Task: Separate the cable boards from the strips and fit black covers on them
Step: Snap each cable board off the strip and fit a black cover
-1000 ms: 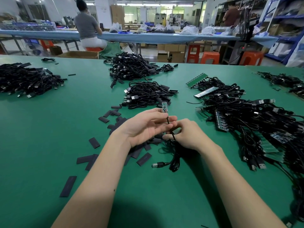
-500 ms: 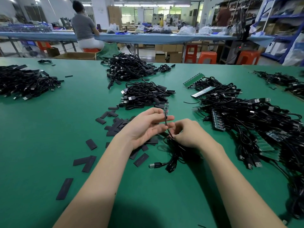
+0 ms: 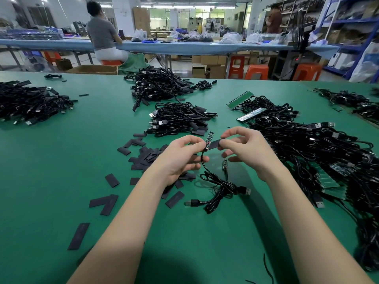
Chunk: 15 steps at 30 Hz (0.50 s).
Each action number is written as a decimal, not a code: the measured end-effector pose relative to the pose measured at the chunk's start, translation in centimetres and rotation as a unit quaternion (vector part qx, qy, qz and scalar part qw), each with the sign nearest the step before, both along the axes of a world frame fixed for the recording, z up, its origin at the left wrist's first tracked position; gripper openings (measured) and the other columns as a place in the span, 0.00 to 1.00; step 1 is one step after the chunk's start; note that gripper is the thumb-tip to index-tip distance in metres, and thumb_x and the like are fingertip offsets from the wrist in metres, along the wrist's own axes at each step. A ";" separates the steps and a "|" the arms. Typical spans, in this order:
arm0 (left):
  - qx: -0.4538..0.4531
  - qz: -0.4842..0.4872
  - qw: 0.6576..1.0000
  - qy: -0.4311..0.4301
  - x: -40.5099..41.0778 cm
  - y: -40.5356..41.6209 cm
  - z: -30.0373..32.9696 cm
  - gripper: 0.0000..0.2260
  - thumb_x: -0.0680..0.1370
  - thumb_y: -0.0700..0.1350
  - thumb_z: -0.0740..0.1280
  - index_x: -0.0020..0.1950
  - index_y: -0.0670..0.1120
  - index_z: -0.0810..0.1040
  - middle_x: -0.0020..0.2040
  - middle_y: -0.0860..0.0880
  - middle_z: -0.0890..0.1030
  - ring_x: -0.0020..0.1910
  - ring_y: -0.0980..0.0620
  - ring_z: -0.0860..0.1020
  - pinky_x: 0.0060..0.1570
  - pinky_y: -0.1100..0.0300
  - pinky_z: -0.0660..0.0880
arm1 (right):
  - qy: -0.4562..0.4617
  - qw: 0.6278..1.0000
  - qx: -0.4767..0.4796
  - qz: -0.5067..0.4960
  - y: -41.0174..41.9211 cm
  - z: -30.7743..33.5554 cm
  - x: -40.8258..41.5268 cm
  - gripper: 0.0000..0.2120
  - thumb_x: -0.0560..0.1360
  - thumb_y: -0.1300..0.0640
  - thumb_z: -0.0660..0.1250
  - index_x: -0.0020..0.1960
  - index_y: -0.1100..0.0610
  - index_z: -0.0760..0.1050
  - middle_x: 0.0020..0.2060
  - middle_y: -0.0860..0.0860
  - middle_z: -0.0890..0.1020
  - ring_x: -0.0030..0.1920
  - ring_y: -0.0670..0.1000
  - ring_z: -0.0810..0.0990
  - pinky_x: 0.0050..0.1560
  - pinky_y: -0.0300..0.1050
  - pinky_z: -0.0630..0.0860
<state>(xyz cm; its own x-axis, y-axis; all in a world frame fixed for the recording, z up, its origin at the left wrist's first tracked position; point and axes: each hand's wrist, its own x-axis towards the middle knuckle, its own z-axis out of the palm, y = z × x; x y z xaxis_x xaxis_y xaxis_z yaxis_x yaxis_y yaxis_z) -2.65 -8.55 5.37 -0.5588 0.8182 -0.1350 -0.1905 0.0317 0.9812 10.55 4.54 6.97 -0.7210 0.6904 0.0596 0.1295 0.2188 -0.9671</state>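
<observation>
Above the bench's middle, coiled cable [image 3: 217, 187] part-hidden below, the left hand [image 3: 180, 156] pinches a cable board [image 3: 209, 141] upright, the right hand [image 3: 246, 148] pinches a black cover [image 3: 214, 144] touching it, covered cables [image 3: 180, 119] beyond.

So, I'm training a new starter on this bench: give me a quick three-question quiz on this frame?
1. True or false: the left hand pinches a board.
2. What does the right hand hold? A) USB plug B) black cover C) green strip
3. The loose covers lie on the ____ side of the hands.

Key: 1 true; 2 B; 3 left.
</observation>
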 end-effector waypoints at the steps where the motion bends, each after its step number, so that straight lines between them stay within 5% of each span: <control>1: 0.000 -0.005 1.000 0.005 0.1 0.0 0.0 0.02 0.80 0.43 0.69 0.48 0.48 0.78 0.45 0.51 0.81 0.36 0.53 0.83 0.31 0.65 0.76 | 0.024 1.000 -0.015 -0.001 -0.2 0.0 -0.2 0.04 0.74 0.62 0.71 0.48 0.56 0.81 0.38 0.53 0.87 0.35 0.48 0.84 0.34 0.37 0.78; 7: 0.011 -0.015 1.000 -0.004 0.2 -0.1 0.1 0.02 0.81 0.45 0.69 0.49 0.48 0.80 0.43 0.52 0.83 0.35 0.55 0.81 0.30 0.66 0.74 | 0.163 0.976 -0.133 0.054 -0.6 -0.4 -0.6 0.08 0.72 0.65 0.76 0.50 0.58 0.82 0.41 0.56 0.83 0.41 0.53 0.84 0.45 0.44 0.82; 15: 0.045 -0.044 0.994 -0.088 0.3 -0.1 0.3 0.03 0.81 0.42 0.67 0.52 0.43 0.79 0.39 0.50 0.81 0.33 0.57 0.77 0.26 0.68 0.71 | 0.233 0.949 -0.207 0.049 -0.4 -0.6 -0.5 0.12 0.68 0.64 0.76 0.52 0.60 0.83 0.41 0.54 0.85 0.41 0.49 0.84 0.47 0.38 0.80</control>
<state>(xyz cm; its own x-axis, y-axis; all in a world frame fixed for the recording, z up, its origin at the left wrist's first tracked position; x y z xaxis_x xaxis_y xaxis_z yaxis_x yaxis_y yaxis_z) -2.38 -8.64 5.67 -0.4584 0.8762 -0.1486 -0.3600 -0.0302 0.9325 10.09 4.10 6.38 -0.7448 0.6552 0.1262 -0.3346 -0.2031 -0.9202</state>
